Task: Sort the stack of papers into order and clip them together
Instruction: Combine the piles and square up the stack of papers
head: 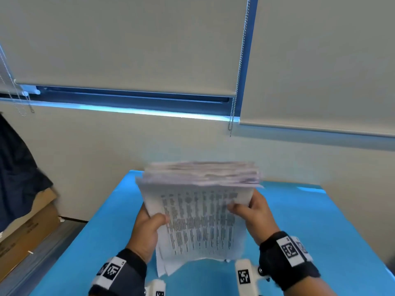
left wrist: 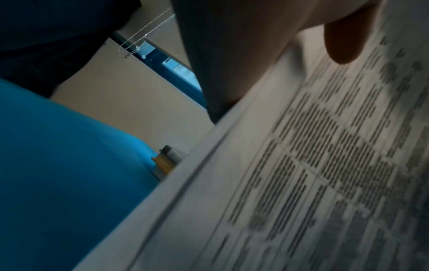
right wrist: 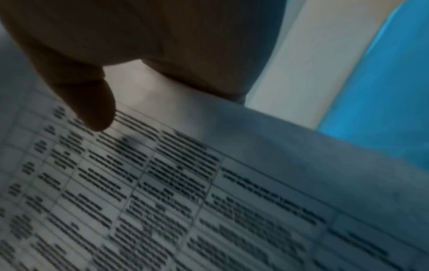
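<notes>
A thick stack of printed papers stands nearly upright over the blue table, its top edge blurred and fanned. My left hand grips the stack's left edge, thumb on the front sheet. My right hand grips the right edge, thumb likewise on the printed page. In the left wrist view the thumb presses the table-printed sheet. In the right wrist view the thumb lies on the same kind of sheet. No clip is visible.
Behind the table is a cream wall with roller blinds and bead chains. Cardboard boxes and dark cloth lie at the left, beside the table.
</notes>
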Demonstrator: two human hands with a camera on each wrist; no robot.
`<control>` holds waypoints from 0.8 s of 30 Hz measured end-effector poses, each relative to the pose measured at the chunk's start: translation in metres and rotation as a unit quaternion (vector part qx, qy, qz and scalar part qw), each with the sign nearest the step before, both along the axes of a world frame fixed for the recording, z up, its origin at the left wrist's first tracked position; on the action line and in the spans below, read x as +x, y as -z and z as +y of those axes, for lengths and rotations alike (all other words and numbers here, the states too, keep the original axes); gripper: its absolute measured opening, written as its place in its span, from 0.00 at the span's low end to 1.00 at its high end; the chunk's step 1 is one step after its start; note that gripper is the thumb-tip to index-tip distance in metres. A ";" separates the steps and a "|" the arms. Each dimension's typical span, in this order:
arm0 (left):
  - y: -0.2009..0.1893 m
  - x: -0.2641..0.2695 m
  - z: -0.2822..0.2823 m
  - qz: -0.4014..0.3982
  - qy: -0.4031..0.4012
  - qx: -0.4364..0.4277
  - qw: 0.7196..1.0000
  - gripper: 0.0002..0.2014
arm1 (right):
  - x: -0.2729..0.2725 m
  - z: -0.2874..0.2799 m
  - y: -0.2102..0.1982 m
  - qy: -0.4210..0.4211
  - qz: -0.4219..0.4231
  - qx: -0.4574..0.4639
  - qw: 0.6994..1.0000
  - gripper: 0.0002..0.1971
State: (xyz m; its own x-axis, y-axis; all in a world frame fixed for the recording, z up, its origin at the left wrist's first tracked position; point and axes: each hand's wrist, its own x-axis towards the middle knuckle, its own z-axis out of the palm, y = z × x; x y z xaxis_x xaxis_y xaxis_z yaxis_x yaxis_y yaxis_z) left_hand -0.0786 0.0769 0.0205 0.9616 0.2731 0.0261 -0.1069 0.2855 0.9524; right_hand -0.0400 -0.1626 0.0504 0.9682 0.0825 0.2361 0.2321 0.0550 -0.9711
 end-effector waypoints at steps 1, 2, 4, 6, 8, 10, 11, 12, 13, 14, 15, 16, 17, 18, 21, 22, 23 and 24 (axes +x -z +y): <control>0.018 0.002 0.006 0.033 -0.004 0.009 0.999 0.20 | -0.002 0.002 0.005 -0.001 0.002 -0.002 1.000 0.12; 0.040 0.007 0.015 0.088 -0.010 0.000 0.996 0.12 | -0.001 0.003 0.009 0.001 0.024 0.001 1.000 0.09; 0.097 0.025 0.044 0.175 -0.027 0.016 0.984 0.05 | 0.000 0.004 0.009 0.003 0.086 0.051 0.995 0.17; 0.095 0.028 0.050 0.176 -0.044 0.075 0.981 0.11 | 0.000 0.004 0.003 0.009 0.097 0.059 0.993 0.17; 0.040 0.018 0.026 0.113 -0.056 0.134 0.983 0.18 | 0.004 0.001 0.004 0.031 0.053 0.063 0.996 0.05; 0.015 0.014 0.016 0.083 -0.102 0.176 0.975 0.31 | 0.007 0.000 0.009 0.071 0.061 0.126 0.988 0.05; 0.014 0.013 0.016 0.095 -0.124 0.162 0.974 0.38 | 0.009 -0.001 0.013 0.070 0.087 0.186 0.976 0.09; 0.020 0.014 0.020 0.108 -0.146 0.135 0.974 0.45 | 0.011 -0.001 0.015 0.067 0.108 0.243 0.962 0.13; 0.026 0.011 0.023 0.117 -0.153 0.110 0.975 0.51 | 0.011 0.000 0.018 0.064 0.127 0.285 0.948 0.15; 0.027 0.005 0.023 0.124 -0.134 0.060 0.981 0.54 | 0.012 0.001 0.021 0.065 0.141 0.321 0.934 0.17; 0.032 0.005 0.022 0.129 -0.090 -0.013 0.987 0.52 | 0.014 0.003 0.024 0.061 0.153 0.347 0.923 0.18; 0.034 0.004 0.019 0.121 -0.029 -0.098 0.987 0.45 | 0.014 0.006 0.027 0.062 0.161 0.364 0.915 0.19; 0.032 0.003 0.015 0.111 0.027 -0.163 0.980 0.37 | 0.013 0.010 0.031 0.057 0.169 0.377 0.909 0.20; 0.029 0.003 0.013 0.096 0.062 -0.190 0.975 0.29 | 0.013 0.013 0.035 0.049 0.179 0.381 0.906 0.21; 0.015 0.007 0.019 0.046 0.036 -0.148 0.987 0.24 | 0.010 0.015 0.042 0.028 0.183 0.351 0.918 0.25; 0.010 0.008 0.027 0.036 0.016 -0.123 0.992 0.22 | 0.010 0.010 0.044 0.031 0.178 0.338 0.924 0.24; 0.004 0.008 0.035 0.027 0.001 -0.095 0.995 0.20 | 0.011 0.003 0.047 0.039 0.171 0.328 0.928 0.22; -0.003 0.007 0.044 0.021 -0.013 -0.066 0.998 0.18 | 0.012 -0.006 0.050 0.051 0.165 0.322 0.931 0.19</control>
